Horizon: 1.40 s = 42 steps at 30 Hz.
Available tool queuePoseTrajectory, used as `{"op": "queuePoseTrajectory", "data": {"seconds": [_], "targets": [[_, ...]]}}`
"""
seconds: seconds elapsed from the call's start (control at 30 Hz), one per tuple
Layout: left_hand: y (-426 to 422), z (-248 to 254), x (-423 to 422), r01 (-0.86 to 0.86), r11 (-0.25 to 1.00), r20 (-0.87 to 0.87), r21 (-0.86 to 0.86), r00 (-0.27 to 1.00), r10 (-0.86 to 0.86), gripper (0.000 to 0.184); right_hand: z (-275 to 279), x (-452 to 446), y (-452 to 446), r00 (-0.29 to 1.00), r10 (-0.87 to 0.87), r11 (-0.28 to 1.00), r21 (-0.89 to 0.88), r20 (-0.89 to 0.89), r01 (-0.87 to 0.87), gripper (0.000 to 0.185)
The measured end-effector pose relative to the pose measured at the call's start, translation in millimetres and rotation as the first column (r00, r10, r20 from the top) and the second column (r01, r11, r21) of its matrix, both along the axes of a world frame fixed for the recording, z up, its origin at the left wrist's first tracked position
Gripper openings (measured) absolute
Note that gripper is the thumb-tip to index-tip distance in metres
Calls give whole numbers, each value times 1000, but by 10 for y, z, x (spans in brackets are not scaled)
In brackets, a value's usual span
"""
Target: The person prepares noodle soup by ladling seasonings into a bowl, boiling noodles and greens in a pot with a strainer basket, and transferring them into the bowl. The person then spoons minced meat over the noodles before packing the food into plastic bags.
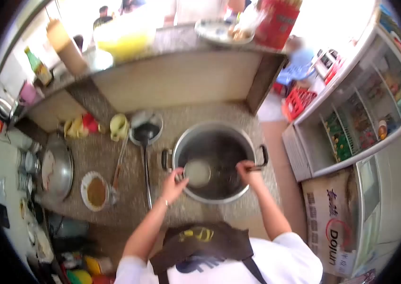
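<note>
Round pale bowl [197, 173] lying inside big pot [215, 128] at frame centre, just right of left hand [174, 185], which is grasping bowl's left edge
Bowl showing round, no clear long axis; right hand [249, 172] sitting farther off, across pot's mouth
Right fingers curling at right rim, seemingly gripping slim dark handle [259, 168], far end unclear
Forearms rising from lower frame, converging toward pot
</note>
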State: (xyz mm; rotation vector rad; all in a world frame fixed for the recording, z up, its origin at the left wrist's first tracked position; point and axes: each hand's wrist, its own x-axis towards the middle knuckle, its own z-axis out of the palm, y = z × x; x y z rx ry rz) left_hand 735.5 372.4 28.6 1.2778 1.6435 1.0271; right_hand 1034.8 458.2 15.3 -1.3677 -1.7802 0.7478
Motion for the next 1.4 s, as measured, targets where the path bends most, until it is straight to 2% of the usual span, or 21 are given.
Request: {"op": "queuePoseTrajectory", "data": {"seconds": [0.03, 0.1, 0.17, 0.23, 0.3, 0.4, 0.5, 0.57, 0.6, 0.67, 0.73, 0.83, 0.87, 0.97, 1.03, 1.1, 1.17, 1.2, 1.3, 1.37, 1.4], "targets": [[59, -17, 5, 55, 998, -86, 29, 995, -52, 34, 482, 10, -41, 991, -34, 994, -98, 129, 47, 16], [122, 26, 63, 45, 999, -46, -30, 998, -47, 28, 848, 86, -135, 997, -65, 991, -117, -27, 62, 15], [162, 20, 104, 122, 993, -114, 9, 986, -120, 24, 867, 162, -206, 997, 6, 991, -133, -75, -16, 14], [166, 74, 152, 141, 988, -71, -65, 987, -146, 22, 880, -21, -316, 995, 68, 953, -290, -68, -85, 14], [177, -68, 158, 167, 984, -135, 68, 978, -157, 22, 640, -347, -358, 982, 190, 969, -164, 14, -186, 15], [227, -99, 157, 163, 985, -90, 50, 983, -158, 21, 87, -687, -318, 916, 394, 918, -69, 76, -390, 13], [295, -211, 75, 134, 989, -6, 60, 991, -134, 21, 93, -729, -265, 935, 335, 942, -5, 120, -337, 12], [315, -240, 44, 114, 988, 79, 104, 989, -122, 21, 182, -645, -253, 971, 213, 977, -55, 106, -208, 12], [286, -155, 52, 137, 988, 30, 71, 990, -139, 21, 177, -619, -255, 971, 204, 978, -78, 126, -195, 12], [247, -221, 116, 128, 986, 70, 102, 988, -136, 20, 50, -595, -303, 970, 190, 979, -107, 150, -175, 12], [226, -230, 144, 116, 983, 105, 141, 986, -131, 19, -197, -622, -322, 994, 86, 990, -119, 74, -76, 12], [151, -151, 152, 117, 983, 80, 144, 988, -130, 18, -23, -527, -316, 1000, -18, 996, -92, -14, 17, 13], [120, -86, 155, 138, 982, 114, 127, 982, -153, 18, 19, -445, -315, 995, -33, 989, -145, -91, 19, 13], [83, -143, 184, 167, 973, 112, 160, 976, -186, 18, 224, -374, -374, 998, -52, 991, -124, -24, 49, 14], [122, -401, 212, 101, 975, 204, 199, 969, -142, 17, -105, -400, -375, 995, -11, 996, -84, 99, 20, 13], [36, -140, 266, 202, 952, 5, 230, 978, -209, 18, 115, -493, -408, 997, 0, 998, -56, 77, 4, 12], [-13, 5, 294, 228, 945, -16, 234, 973, -231, 18, 269, -456, -458, 998, -33, 993, -115, -55, 26, 11], [-4, -115, 278, 210, 951, 19, 226, 975, -220, 18, 315, -436, -459, 998, -26, 996, -92, -54, 21, 11], [8, -105, 285, 211, 944, 19, 253, 975, -223, 18, 494, -415, -417, 998, 28, 999, -43, 56, -26, 10], [-56, 20, 302, 283, 941, 3, 188, 958, -288, 18, 360, -415, -380, 995, 36, 999, -23, 95, -34, 11], [-51, -30, 291, 275, 936, 18, 219, 958, -285, 18, 249, -423, -352, 990, 41, 999, 2, 132, -42, 11]]}}
